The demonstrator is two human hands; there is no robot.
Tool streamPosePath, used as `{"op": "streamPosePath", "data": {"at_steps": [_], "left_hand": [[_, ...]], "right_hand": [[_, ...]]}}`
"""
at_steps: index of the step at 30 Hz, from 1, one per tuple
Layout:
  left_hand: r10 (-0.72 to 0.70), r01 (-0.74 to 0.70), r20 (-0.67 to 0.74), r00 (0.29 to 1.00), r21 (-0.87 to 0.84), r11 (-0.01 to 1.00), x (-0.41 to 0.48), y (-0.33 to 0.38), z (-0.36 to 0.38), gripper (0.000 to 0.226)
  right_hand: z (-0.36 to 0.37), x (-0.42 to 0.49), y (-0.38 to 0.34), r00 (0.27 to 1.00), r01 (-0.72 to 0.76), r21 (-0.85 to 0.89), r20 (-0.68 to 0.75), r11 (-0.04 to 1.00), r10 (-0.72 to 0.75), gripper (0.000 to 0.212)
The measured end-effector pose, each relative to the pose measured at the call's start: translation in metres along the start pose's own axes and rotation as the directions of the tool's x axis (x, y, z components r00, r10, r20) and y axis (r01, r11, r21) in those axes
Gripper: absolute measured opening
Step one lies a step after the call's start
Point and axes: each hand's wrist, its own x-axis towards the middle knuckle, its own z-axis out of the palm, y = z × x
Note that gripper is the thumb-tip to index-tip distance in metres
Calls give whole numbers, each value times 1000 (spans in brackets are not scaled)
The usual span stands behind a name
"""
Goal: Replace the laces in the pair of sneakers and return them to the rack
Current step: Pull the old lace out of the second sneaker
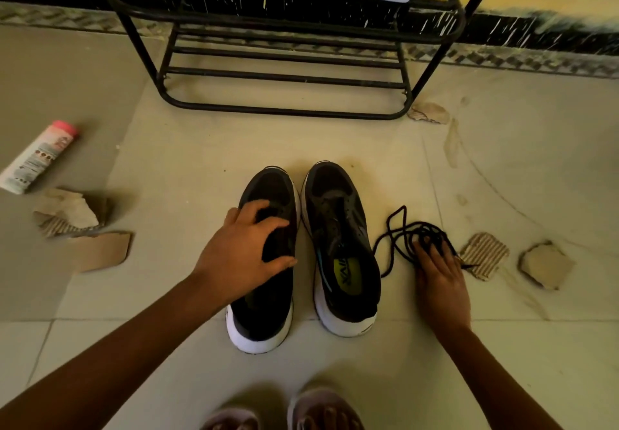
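the two sneakers stand side by side at the centre of the frame, toes toward the rack [284, 113] at the top, likely so both can be threaded and then slid straight in. the left hand [244, 248] curls over the open top of the left sneaker [261, 315], apparently to steady it or lift it. the right hand [438, 275] lies with fairly straight fingers on the tangle of black laces [422, 228] just right of the right sneaker [338, 215], seemingly gathering them. bare floor lies between toes and rack; cardboard scraps [484, 255] lie at both sides, one touching the laces.
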Motion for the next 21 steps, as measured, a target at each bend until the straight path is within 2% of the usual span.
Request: {"op": "streamPosePath", "data": {"at_steps": [3, 5, 7, 10, 14, 16, 19, 21], "left_hand": [[-140, 126, 137, 981, 111, 986, -4, -2, 2, 100], [-208, 197, 251, 945, 68, 978, -3, -6, 4, 114], [-216, 224, 304, 928, 9, 974, -2, -10, 5, 120], [-186, 211, 321, 929, -46, 976, -1, -17, 4, 119], [-135, 164, 282, 950, -84, 983, 3, -29, 1, 104], [-136, 169, 261, 956, -109, 980, 3, -32, 2, 97], [-146, 179, 220, 964, -141, 974, 4, -31, 4, 93], [-153, 183, 195, 969, -149, 972, 6, -30, 3, 91]], "right_hand": [[-11, 0, -13, 996, -84, 46, 2, 995, 84, 58], [-18, -3, -27, 992, -109, 87, -53, 990, 114, 61], [-22, -3, -39, 989, -94, 106, -107, 990, 105, 56], [-20, 7, -49, 991, -79, 98, -99, 992, 89, 51], [-3, 14, -42, 999, 46, 51, 5, 998, -47, 47], [3, 11, -34, 997, 71, 88, -24, 994, -69, 43], [2, 4, -22, 992, 12, 143, -128, 990, 6, 39], [-3, 0, -16, 987, -28, 105, -157, 994, 45, 39]]}}
